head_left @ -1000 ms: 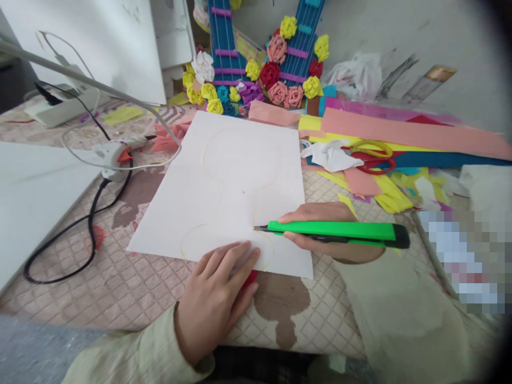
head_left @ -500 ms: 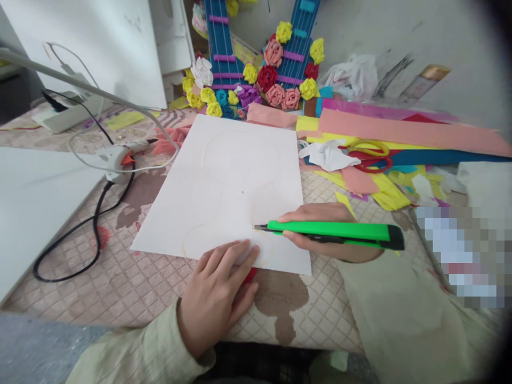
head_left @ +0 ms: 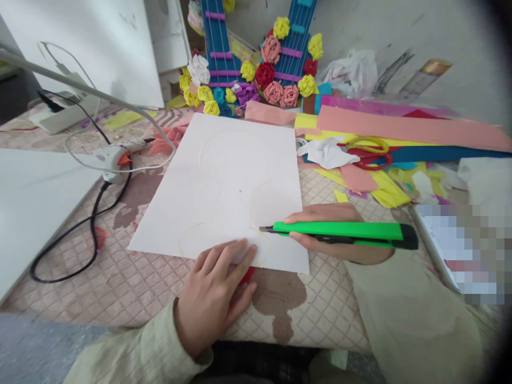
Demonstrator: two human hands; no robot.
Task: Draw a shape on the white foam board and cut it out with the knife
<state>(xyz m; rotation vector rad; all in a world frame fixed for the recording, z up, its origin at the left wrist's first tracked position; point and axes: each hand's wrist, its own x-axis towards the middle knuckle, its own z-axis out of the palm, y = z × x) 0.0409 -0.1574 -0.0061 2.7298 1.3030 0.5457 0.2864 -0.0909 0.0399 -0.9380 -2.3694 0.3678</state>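
A white sheet of paper or board (head_left: 240,176) lies on the patterned tablecloth, with a faint curved outline drawn or scored on it. My right hand (head_left: 336,229) is closed around a green and black utility knife (head_left: 344,230). The knife's blade tip touches the sheet at the lower right part of the outline. Flat on the sheet's near edge, my left hand (head_left: 220,290) presses down with its fingers stretched out. A small red piece (head_left: 248,274) peeks out beside its thumb.
At the back stand blue guitar-shaped pieces (head_left: 224,56) trimmed with paper flowers. Coloured paper strips (head_left: 400,125), scissors (head_left: 372,154) and scraps lie to the right. On the left are a glue gun (head_left: 112,160) with its cable, a power strip (head_left: 60,114) and a white board (head_left: 40,202).
My right hand has slid the knife slightly to the right along the outline, its tip still on the sheet. My left hand stays pressed at the near edge.
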